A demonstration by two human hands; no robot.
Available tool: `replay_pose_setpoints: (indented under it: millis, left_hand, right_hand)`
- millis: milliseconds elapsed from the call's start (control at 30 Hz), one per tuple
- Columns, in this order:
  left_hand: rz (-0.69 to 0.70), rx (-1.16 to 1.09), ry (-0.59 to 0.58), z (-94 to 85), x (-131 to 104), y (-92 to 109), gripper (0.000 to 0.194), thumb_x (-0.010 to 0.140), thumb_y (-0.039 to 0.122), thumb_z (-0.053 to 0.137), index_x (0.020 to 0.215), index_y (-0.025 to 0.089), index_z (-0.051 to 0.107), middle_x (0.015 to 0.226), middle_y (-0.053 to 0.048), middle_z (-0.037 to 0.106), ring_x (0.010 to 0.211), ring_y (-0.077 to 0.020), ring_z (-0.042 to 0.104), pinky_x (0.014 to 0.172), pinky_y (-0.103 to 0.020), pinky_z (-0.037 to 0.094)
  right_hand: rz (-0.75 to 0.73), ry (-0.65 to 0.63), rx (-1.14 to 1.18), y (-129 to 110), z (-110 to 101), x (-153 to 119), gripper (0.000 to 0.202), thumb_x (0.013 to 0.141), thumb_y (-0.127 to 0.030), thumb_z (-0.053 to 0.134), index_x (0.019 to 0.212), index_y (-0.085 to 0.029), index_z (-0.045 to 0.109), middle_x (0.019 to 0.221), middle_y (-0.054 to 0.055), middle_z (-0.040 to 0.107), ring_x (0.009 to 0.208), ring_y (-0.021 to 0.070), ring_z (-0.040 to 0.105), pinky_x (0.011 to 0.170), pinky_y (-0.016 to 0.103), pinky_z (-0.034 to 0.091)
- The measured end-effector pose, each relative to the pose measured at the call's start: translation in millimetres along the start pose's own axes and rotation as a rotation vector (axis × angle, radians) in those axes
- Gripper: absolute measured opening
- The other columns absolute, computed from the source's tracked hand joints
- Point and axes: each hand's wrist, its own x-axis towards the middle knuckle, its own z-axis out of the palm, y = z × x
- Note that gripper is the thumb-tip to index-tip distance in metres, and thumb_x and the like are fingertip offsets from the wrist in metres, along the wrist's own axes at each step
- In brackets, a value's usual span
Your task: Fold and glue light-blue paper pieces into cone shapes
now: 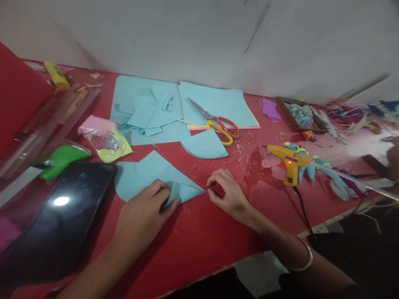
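Observation:
A light-blue sheet of paper [140, 172] lies on the red table, with a narrow fold running to a point at its right end. My left hand [146, 209] grips the folded lower edge between bent fingers and thumb. At the pointed tip, my right hand [226, 191] pinches the paper with thumb and forefinger. Just behind lies a light-blue quarter-circle of paper [204, 145]. Scissors with one red and one yellow handle [215, 120] rest on more blue sheets [215, 99].
A black phone [81, 199] lies at left beside a green packet [64, 160]. Blue offcuts [152, 112] are heaped behind. On the right stands a yellow glue gun [288, 160] with its light on and a cord hanging down. Further back is a wooden tray [282, 106] of scraps.

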Motion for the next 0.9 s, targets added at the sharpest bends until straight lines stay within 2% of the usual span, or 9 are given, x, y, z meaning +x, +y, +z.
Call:
replay_pose_setpoints:
  millis: [100, 200, 300, 367, 500, 667, 900]
  left_hand:
    - [0.062, -0.052, 0.03, 1.0, -2, -2, 0.021, 0.083, 0.037, 0.049, 0.083, 0.022, 0.064, 0.091, 0.0, 0.061, 0.074, -0.015, 0.06, 0.051, -0.024, 0.037]
    - [0.128, -0.103, 0.018, 1.1, -4, -6, 0.018, 0.078, 0.03, 0.055, 0.093, 0.027, 0.064, 0.095, 0.0, 0.061, 0.08, -0.0161, 0.061, 0.054, -0.022, 0.04]
    - [0.162, -0.106, -0.003, 1.4, -5, -9, 0.015, 0.075, 0.025, 0.057, 0.087, 0.026, 0.065, 0.096, -0.001, 0.061, 0.079, -0.0168, 0.061, 0.055, -0.023, 0.041]
    - [0.174, -0.122, 0.002, 2.3, -5, -10, 0.013, 0.079, 0.028, 0.054, 0.082, 0.024, 0.065, 0.093, -0.001, 0.061, 0.076, -0.0157, 0.06, 0.055, -0.023, 0.041]
    - [0.175, -0.157, 0.013, 4.5, -4, -11, 0.029, 0.087, 0.036, 0.042, 0.075, 0.02, 0.063, 0.084, -0.002, 0.061, 0.072, -0.0149, 0.058, 0.06, -0.025, 0.042]
    - [0.133, -0.098, 0.019, 3.5, -4, -10, 0.032, 0.089, 0.037, 0.039, 0.073, 0.018, 0.061, 0.078, -0.002, 0.062, 0.068, -0.0158, 0.059, 0.056, -0.026, 0.039]
    - [0.078, -0.009, -0.005, -1.3, -4, -6, 0.033, 0.088, 0.036, 0.037, 0.07, 0.019, 0.059, 0.074, 0.0, 0.061, 0.062, -0.0154, 0.058, 0.05, -0.026, 0.032]
  right_hand:
    - [-0.055, -0.034, 0.038, -1, -2, -4, 0.017, 0.074, -0.01, 0.052, 0.087, -0.02, 0.057, 0.087, 0.004, 0.057, 0.084, 0.0167, 0.053, 0.075, 0.031, 0.041]
    - [-0.123, -0.091, -0.002, -1, -3, -7, 0.011, 0.078, -0.013, 0.053, 0.081, -0.021, 0.06, 0.088, 0.004, 0.057, 0.085, 0.0161, 0.054, 0.077, 0.031, 0.041]
    - [-0.142, -0.102, 0.002, -1, -3, -7, 0.012, 0.081, -0.014, 0.052, 0.074, -0.021, 0.06, 0.084, 0.004, 0.058, 0.082, 0.0152, 0.054, 0.075, 0.03, 0.042]
    - [-0.149, -0.093, 0.02, 1, -3, -7, 0.013, 0.082, -0.016, 0.052, 0.073, -0.021, 0.061, 0.083, 0.003, 0.059, 0.08, 0.015, 0.055, 0.074, 0.03, 0.043]
    - [-0.178, -0.065, 0.057, 4, -4, -6, 0.016, 0.084, -0.022, 0.054, 0.07, -0.021, 0.063, 0.081, 0.003, 0.06, 0.076, 0.0141, 0.056, 0.071, 0.028, 0.043]
    - [-0.084, -0.027, 0.083, 1, -3, -4, 0.015, 0.082, -0.024, 0.058, 0.068, -0.019, 0.063, 0.079, 0.002, 0.058, 0.076, 0.0136, 0.056, 0.07, 0.027, 0.043]
    - [0.067, -0.057, 0.045, -5, 0, -1, 0.013, 0.08, -0.025, 0.06, 0.069, -0.019, 0.06, 0.074, 0.0, 0.053, 0.071, 0.0126, 0.052, 0.066, 0.026, 0.04]
